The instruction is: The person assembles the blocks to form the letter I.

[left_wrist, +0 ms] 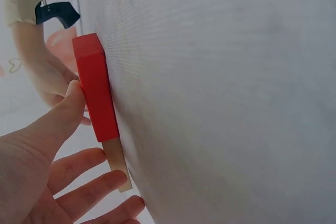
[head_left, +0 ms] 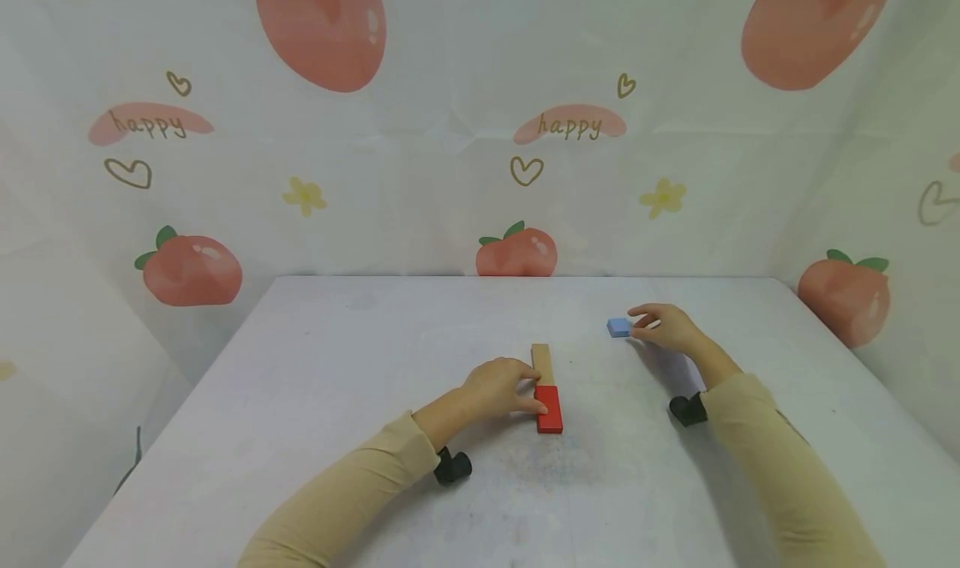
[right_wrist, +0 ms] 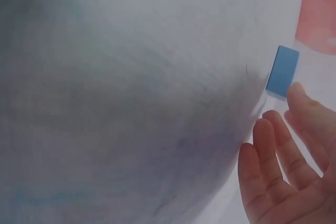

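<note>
A red rectangular block (head_left: 549,409) lies flat on the table, end to end with a plain wooden block (head_left: 542,364) behind it. My left hand (head_left: 498,389) is at their left side. Its thumb (left_wrist: 73,95) touches the red block, while the spread fingers lie beside the wooden one, seemingly touching it. Farther back on the right is a small blue block (head_left: 618,328). My right hand (head_left: 667,329) reaches to its right edge, thumb tip (right_wrist: 296,90) close against it; whether they touch I cannot tell. The right fingers are loosely bent and hold nothing.
The white table (head_left: 360,359) ends at the back against a printed curtain (head_left: 420,176) with peaches and hearts. A black wrist camera (head_left: 453,466) hangs under the left wrist, another black camera (head_left: 687,409) under the right.
</note>
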Tool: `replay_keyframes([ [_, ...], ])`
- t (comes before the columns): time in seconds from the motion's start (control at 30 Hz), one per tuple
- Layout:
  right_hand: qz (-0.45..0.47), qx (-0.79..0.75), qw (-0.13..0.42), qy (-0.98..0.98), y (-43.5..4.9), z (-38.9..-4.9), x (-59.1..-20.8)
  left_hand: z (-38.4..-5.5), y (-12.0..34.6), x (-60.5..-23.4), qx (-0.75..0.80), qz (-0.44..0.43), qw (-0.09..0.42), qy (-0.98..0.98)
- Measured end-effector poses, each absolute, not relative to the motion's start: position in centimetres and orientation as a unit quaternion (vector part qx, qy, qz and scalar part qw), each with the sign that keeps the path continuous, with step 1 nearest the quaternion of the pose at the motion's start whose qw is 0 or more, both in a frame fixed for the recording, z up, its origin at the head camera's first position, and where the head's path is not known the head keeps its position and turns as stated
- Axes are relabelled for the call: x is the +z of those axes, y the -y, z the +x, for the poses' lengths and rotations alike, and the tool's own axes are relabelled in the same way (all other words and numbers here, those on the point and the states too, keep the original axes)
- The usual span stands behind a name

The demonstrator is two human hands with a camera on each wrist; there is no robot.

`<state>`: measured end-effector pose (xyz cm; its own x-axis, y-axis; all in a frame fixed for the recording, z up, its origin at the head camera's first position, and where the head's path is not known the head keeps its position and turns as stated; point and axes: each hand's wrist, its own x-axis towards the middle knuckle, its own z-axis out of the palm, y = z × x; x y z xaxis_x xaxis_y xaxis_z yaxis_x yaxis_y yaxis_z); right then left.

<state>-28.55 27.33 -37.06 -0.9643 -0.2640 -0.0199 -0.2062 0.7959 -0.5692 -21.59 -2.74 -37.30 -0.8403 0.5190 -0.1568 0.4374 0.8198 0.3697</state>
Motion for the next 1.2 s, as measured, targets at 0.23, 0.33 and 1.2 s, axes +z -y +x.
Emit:
replay_keyframes([
  [0.23, -0.115, -0.292, 0.081, -0.946, -27.6, -29.3, -37.4, -21.5, 2.7, -37.3, 0.166, 0.252, 0.125, -0.945],
  [0.33, -0.115, -0.289, 0.084, -0.947, -27.6, -29.5, -37.4, -21.5, 2.7, -37.2, 0.168, 0.25, 0.126, -0.945],
  [1.2, -0.127, -0.296, 0.075, -0.944, -27.4, -29.6, -37.3, -21.6, 2.6, -37.3, 0.158, 0.244, 0.128, -0.948],
])
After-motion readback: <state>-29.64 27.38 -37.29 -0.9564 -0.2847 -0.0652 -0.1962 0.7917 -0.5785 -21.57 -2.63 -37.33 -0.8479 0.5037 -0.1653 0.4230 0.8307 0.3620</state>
